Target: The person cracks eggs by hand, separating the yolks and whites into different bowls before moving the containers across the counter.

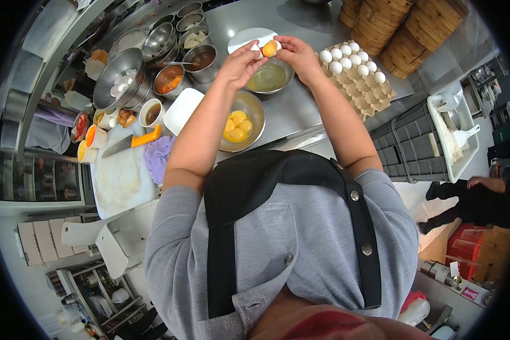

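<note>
My left hand (238,66) holds one half of a broken white eggshell (255,49) between its fingertips. Close against it, my right hand (298,54) grips the other half-shell, which has an egg yolk (270,48) in it. Both hands are above a metal bowl of clear egg white (268,78). Nearer my body, beside my left forearm, several yolks (238,127) lie in a second metal bowl (259,113). To the right of my right hand, whole white eggs (346,63) fill part of a cardboard egg tray (361,93).
A metal bowl of empty shells (119,85) stands at left, near pots and a white dish (182,111). An orange-handled knife (131,141) rests on the cutting board (119,181). Bamboo steamers (416,37) are stacked far right. Another person (470,198) is at the right edge.
</note>
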`<action>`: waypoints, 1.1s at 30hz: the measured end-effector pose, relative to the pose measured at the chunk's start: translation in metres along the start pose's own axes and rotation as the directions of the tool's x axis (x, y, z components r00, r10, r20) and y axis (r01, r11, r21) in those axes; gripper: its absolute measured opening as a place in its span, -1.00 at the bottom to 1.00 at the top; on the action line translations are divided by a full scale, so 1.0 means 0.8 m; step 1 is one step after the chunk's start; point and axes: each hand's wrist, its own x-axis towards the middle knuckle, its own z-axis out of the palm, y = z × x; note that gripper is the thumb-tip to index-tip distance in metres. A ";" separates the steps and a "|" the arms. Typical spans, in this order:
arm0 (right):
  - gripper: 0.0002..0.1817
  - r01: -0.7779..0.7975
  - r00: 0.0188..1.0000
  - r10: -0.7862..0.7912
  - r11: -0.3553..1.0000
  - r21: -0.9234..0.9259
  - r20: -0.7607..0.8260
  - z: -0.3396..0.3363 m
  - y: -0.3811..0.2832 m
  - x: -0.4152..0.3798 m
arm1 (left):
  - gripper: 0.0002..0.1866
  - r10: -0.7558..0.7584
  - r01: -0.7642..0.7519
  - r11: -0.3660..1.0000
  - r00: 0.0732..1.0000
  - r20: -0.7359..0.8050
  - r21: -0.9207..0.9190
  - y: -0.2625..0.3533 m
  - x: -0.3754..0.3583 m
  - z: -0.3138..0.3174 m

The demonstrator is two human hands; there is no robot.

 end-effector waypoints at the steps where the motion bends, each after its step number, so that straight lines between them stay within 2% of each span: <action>1: -0.59 0.048 0.999 -0.049 0.991 -0.124 -0.004 0.002 0.002 0.003 | -0.50 0.002 -0.003 1.000 1.000 -0.015 -0.023 -0.002 -0.002 0.001; 2: -0.60 0.095 0.995 -0.099 0.965 -0.246 -0.002 0.003 0.003 0.005 | -0.51 0.004 -0.006 0.999 1.000 -0.029 -0.045 -0.003 -0.003 0.002; 3: -0.60 0.096 0.995 -0.100 0.964 -0.247 -0.003 0.005 0.002 0.005 | -0.51 0.004 -0.005 0.999 1.000 -0.028 -0.045 -0.004 -0.003 0.000; 5: -0.61 0.134 0.990 -0.138 0.854 -0.502 0.030 0.009 0.000 0.007 | -0.54 0.030 -0.029 0.993 1.000 0.002 -0.113 -0.009 -0.003 -0.005; 9: -0.61 0.119 0.992 -0.122 0.795 -0.595 0.035 0.021 -0.015 0.005 | -0.55 0.041 -0.045 0.983 0.999 -0.024 -0.176 -0.016 -0.004 -0.010; 11: -0.60 0.152 0.988 -0.133 0.708 -0.690 0.081 0.025 -0.020 0.006 | -0.56 0.039 -0.046 0.977 0.999 -0.039 -0.208 -0.017 -0.006 -0.012; 18: -0.61 0.175 0.985 -0.130 0.667 -0.724 0.118 0.035 -0.038 0.006 | -0.54 0.049 -0.059 0.961 0.998 -0.046 -0.269 -0.011 -0.012 -0.008; 20: -0.61 0.240 0.967 -0.214 0.559 -0.794 0.142 0.038 -0.047 0.004 | -0.55 0.041 -0.052 0.953 0.998 -0.043 -0.299 -0.009 -0.014 -0.006; 24: -0.61 0.226 0.970 -0.208 0.606 -0.763 0.123 0.038 -0.054 0.003 | -0.56 0.038 -0.045 0.946 0.999 -0.028 -0.321 -0.007 -0.012 -0.009; 26: -0.61 0.319 0.931 -0.321 0.485 -0.814 0.173 0.037 -0.064 0.001 | -0.56 0.050 -0.045 0.946 0.999 0.008 -0.320 -0.005 -0.012 -0.008; 33: -0.61 0.375 0.876 -0.440 0.365 -0.852 0.197 0.030 -0.081 -0.006 | -0.56 0.057 -0.051 0.960 0.998 0.012 -0.277 0.000 -0.011 -0.011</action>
